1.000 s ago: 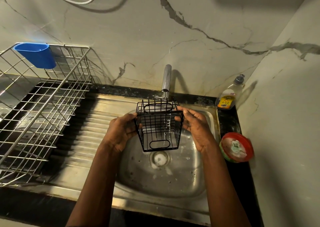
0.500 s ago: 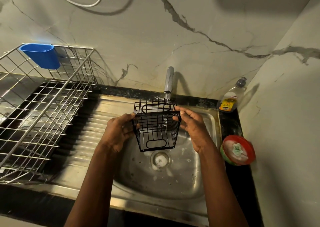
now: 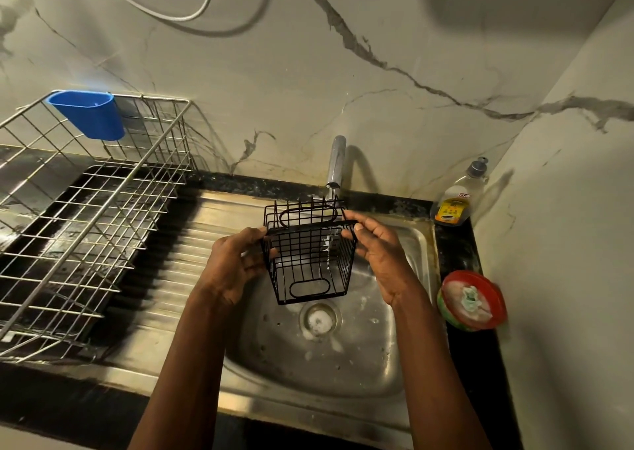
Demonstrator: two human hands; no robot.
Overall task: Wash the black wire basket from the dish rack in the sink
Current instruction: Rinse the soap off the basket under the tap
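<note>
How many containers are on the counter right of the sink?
2: a soap bottle in the back corner, and a red tub nearer, beside the sink. None seem hidden.

We see the basket (image 3: 308, 260), black wire, tapered, with an oval loop on each of two facing sides. It hangs tilted over the steel sink (image 3: 360, 363), above the drain, gripped at its rim by the left hand (image 3: 233, 267) and right hand (image 3: 380, 254). It seems wet, though we cannot be sure. The rack (image 3: 68, 209) stands well apart.
</note>
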